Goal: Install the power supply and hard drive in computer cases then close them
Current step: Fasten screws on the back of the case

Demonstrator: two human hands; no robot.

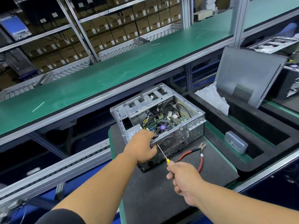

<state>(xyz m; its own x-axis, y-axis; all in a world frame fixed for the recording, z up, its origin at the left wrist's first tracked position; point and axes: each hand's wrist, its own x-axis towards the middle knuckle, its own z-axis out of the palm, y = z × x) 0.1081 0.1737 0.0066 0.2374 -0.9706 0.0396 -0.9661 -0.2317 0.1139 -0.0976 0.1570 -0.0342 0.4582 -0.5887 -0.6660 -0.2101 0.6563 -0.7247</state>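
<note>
Screwdriver (162, 154) tip — and screw — behind left hand (143, 147)

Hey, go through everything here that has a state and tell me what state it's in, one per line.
Computer case: open, side panel off, lying on the mat.
Side panel: detached, leaning upright to the right.
Power supply: seated in the case corner.
Screwdriver: gripped, tip at the case's rear panel.
Cutting pliers: lying unused, handles spread.
Left hand: holding the case's rear edge.
Right hand: gripping the screwdriver handle.
</note>
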